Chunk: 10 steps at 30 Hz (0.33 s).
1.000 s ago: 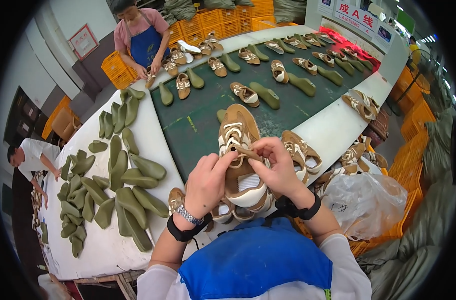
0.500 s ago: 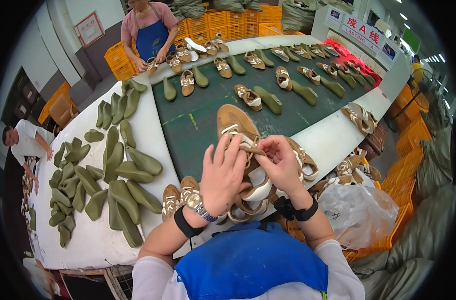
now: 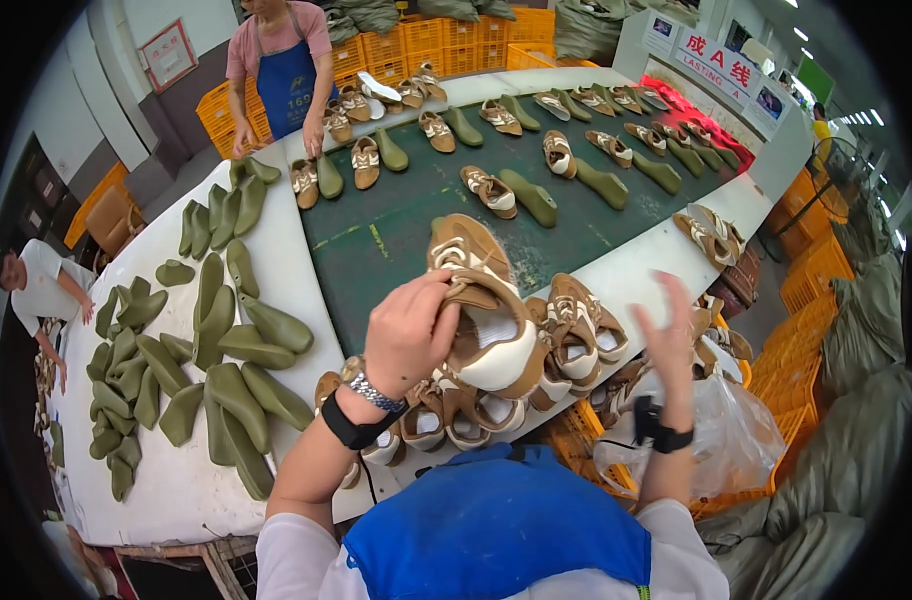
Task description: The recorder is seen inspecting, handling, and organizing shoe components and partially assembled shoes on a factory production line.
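Observation:
A brown suede sneaker [image 3: 501, 350] with white stripes and a white heel is held up over the near edge of the table. My left hand [image 3: 408, 330] pinches it at the collar beside the tongue, with the toe pointing away from me. Off to the right, my right hand [image 3: 666, 325] is raised with its fingers apart, slightly blurred, and holds nothing. Below the held shoe stands a row of similar sneakers [image 3: 423, 425], and more brown sneakers [image 3: 579, 335] sit just right of it.
Many green shoe lasts [image 3: 241, 405] lie on the white tabletop [image 3: 306, 470] at left. A green conveyor belt [image 3: 406, 225] carries sneakers beside lasts. Across it stands a co-worker in a blue apron [image 3: 294, 85]. Orange crates [image 3: 791, 375] and a clear plastic bag [image 3: 716, 440] are at right.
My right hand has left the shoe and moved right, opening. My left hand has closed on the collar. Across the belt, the co-worker's shoe now stands beside a last on the belt.

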Available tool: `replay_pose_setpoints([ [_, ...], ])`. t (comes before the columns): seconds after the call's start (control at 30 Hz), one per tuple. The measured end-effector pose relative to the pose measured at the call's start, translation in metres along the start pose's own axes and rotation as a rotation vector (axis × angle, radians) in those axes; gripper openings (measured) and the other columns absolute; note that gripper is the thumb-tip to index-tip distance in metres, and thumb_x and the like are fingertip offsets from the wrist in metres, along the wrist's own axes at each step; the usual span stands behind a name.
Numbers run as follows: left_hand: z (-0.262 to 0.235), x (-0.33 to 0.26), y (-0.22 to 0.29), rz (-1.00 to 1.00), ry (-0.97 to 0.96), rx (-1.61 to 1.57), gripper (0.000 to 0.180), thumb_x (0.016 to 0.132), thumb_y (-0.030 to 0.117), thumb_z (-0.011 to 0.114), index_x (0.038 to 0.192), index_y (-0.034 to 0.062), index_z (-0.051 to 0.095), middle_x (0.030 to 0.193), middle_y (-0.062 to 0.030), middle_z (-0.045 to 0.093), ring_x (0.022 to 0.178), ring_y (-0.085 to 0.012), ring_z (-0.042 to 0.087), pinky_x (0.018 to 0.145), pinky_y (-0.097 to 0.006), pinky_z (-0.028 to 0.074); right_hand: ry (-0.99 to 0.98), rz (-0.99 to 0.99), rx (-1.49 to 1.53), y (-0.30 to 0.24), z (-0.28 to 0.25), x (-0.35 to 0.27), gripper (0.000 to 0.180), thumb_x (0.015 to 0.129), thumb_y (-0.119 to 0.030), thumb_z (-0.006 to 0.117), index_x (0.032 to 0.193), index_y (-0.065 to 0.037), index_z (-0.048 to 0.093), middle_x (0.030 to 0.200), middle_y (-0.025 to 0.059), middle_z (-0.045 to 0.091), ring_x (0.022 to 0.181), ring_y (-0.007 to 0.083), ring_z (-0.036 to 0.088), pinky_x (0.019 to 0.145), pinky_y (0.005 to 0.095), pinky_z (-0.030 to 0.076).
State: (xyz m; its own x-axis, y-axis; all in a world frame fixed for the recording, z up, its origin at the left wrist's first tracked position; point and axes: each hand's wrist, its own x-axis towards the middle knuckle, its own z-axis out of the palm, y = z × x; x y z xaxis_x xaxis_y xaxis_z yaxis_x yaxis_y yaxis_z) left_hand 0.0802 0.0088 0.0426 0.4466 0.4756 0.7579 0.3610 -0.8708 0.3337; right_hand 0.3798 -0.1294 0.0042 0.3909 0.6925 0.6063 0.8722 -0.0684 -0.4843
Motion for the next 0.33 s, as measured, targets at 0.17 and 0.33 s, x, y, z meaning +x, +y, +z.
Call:
replay_pose_setpoints([
  [0.17,-0.001,0.001,-0.025,0.014,-0.001,0.045,0.015,0.072,0.005,0.061,0.086,0.0006,0.058,0.095,-0.0135,0.063,0.081,-0.0289,0.062,0.071,-0.034,0.051,-0.205,0.728,-1.002,0.184,-0.086,-0.126,0.098,0.06,-0.046,0.073,0.137,-0.005,0.028,0.131,0.0243,0.039,0.118,0.0395,0.039,0.096,0.0446,0.035],
  [0.33,0.001,-0.008,-0.098,-0.168,-0.145,0.22,0.017,0.077,0.008,0.059,0.092,0.001,0.056,0.101,-0.0157,0.061,0.087,-0.0319,0.06,0.075,-0.037,0.049,-0.469,1.328,-0.544,0.289,-0.065,-0.258,0.104,0.069,-0.058,0.062,0.142,-0.007,0.007,0.142,0.0199,0.026,0.132,0.0424,0.015,0.109,0.041,0.017],
])
